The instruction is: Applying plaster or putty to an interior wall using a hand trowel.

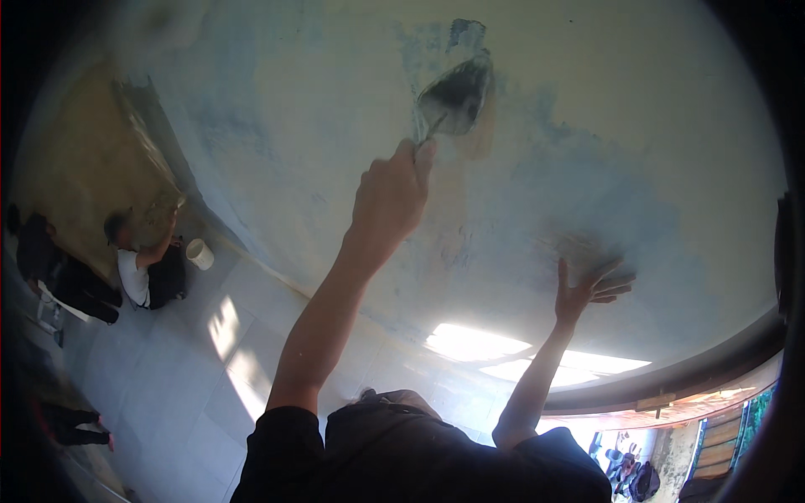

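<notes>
The left hand (392, 194) is closed tight around the handle of a trowel (457, 96), and the flat metal blade sits just above that hand, pressed on the pale blue and cream wall (277, 92). The blade looks dark with wet paste. The right hand (587, 289) is open, with its fingers spread flat against the wall, lower down and well off to the right of the trowel. To do this smoothing well, I think the blade should stay a little tilted, with one edge lifted, and be pushed in long, even strokes so the paste spreads thin and leaves no bumps. The open hand should keep leaning on a dry spot, not on the wet patch. A small darker blue patch (466, 33) shows just above the blade. Far to the left of the left hand, another person (134, 264) in a white shirt crouches by the wall, and a small white bucket (199, 253) stands just beside them on the grey tiled floor (168, 369). It is round and plain; any label on it is too small to see. I can see no signs and no other packages near the hands.
</notes>
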The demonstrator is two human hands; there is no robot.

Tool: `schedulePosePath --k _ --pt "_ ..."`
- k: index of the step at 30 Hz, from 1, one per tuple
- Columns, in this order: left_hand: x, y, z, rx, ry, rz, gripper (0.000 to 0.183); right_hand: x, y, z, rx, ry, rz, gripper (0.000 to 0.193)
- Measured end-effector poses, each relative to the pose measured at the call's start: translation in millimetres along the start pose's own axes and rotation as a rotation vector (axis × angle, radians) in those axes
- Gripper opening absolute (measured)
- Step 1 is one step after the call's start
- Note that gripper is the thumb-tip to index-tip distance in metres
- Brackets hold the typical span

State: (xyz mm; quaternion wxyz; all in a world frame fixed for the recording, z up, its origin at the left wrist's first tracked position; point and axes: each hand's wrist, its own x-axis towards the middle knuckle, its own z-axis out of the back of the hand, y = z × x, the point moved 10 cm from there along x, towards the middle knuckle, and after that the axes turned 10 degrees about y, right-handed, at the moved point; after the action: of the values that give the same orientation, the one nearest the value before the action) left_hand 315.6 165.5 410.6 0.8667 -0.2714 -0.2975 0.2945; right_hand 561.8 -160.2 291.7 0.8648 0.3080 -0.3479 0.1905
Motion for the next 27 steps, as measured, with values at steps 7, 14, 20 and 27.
schedulePosePath --k 7,14,20,27 --pt "1 -10 10 -0.094 -0.044 0.001 0.047 -2 3 -1 -0.003 0.011 0.004 0.115" --pt "2 4 -2 -0.094 -0.003 0.014 0.049 1 1 -6 -0.013 0.021 -0.007 0.115" --pt "-6 6 -3 -0.038 -0.014 -0.003 0.048 -1 2 -3 -0.001 0.021 -0.002 0.115" --pt "-7 -3 1 0.021 0.05 0.037 0.044 -2 1 -2 -0.023 0.012 -0.021 0.115"
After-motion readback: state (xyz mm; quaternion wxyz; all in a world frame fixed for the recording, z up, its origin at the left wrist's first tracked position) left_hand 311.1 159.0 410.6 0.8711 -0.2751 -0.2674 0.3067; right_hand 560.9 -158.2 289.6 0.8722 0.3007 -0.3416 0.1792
